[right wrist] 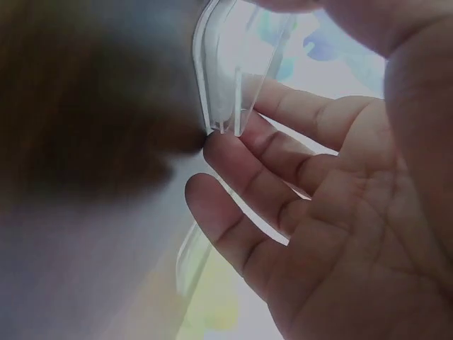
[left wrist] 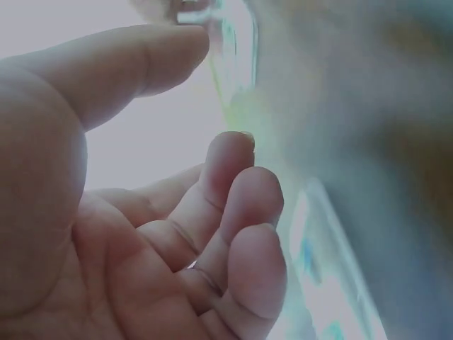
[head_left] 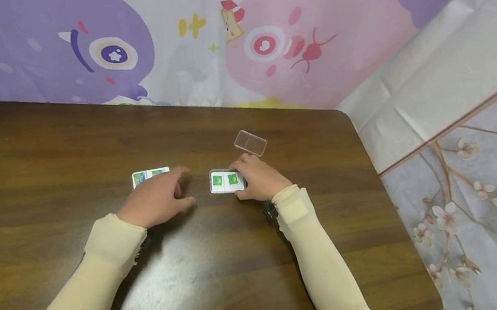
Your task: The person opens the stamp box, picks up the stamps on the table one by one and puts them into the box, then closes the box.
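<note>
A clear plastic box of white cards with green square pictures lies near the middle of the table. My right hand grips its right end between thumb and fingers; the right wrist view shows fingertips against the box's clear wall. To the left, my left hand hovers with thumb and fingers apart and nothing between them. Just beyond it is a second card box, partly covered by that hand in the head view. The left wrist view shows a blurred box edge beside the fingertips.
An empty-looking clear lid lies on the brown wooden table, behind my right hand. A cartoon-printed cloth hangs along the far edge, and a flowered curtain hangs at the right.
</note>
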`<state>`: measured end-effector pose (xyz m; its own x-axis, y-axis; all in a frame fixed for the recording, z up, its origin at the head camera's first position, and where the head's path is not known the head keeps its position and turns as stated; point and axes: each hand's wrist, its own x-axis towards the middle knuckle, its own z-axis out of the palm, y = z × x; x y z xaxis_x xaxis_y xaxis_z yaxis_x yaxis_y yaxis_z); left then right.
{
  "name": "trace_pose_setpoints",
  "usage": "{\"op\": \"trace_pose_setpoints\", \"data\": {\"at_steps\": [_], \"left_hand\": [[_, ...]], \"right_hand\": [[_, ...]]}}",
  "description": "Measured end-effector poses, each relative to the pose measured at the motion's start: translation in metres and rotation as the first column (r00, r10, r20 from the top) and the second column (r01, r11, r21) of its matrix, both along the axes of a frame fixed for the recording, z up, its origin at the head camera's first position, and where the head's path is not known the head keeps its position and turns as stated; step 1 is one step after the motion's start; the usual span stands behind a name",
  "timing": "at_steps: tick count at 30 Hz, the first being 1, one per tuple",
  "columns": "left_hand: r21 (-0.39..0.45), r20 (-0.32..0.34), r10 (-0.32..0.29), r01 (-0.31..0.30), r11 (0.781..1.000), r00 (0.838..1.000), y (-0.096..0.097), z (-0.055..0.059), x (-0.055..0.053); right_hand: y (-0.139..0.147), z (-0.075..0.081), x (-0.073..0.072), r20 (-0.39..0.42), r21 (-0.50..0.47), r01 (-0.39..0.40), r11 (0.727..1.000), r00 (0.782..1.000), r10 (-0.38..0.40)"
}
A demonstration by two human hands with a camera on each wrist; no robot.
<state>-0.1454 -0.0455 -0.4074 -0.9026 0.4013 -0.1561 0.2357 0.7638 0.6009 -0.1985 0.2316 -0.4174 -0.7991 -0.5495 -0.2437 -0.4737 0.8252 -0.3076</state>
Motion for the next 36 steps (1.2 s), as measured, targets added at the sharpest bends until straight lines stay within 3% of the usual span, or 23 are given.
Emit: {"op": "trace_pose_setpoints", "data": {"at_steps": [6,11,15,21,28,36], "left_hand": [[0.000,-0.003,0.060,-0.060,0.998,0.998,-0.039,0.011,-0.004],[-0.016,0.051,0.112,-0.111,0.994,0.992,-0.076,0.004,-0.005],[-0.034,0.091,0.124,-0.122,0.992,0.988,-0.093,-0.006,-0.006],[-0.053,0.108,0.107,-0.102,0.993,0.988,-0.098,-0.015,-0.010],[-0.039,0.094,0.106,-0.103,0.994,0.990,-0.097,-0.018,-0.011],[-0.031,0.082,0.108,-0.106,0.994,0.991,-0.096,-0.018,-0.010]], "right_hand": [[0.015,0.005,-0.006,0.008,0.051,0.051,0.997,0.999,-0.051],[0.025,0.008,-0.009,0.052,0.004,0.058,0.998,0.997,-0.058],[0.037,0.012,-0.015,0.024,-0.082,0.146,0.986,0.989,-0.144],[0.050,0.013,-0.034,-0.068,-0.091,0.277,0.956,0.957,-0.284],[0.045,0.004,-0.051,-0.032,-0.057,0.305,0.951,0.951,-0.307],[0.042,-0.005,-0.061,-0.059,-0.030,0.345,0.938,0.936,-0.346]]}}
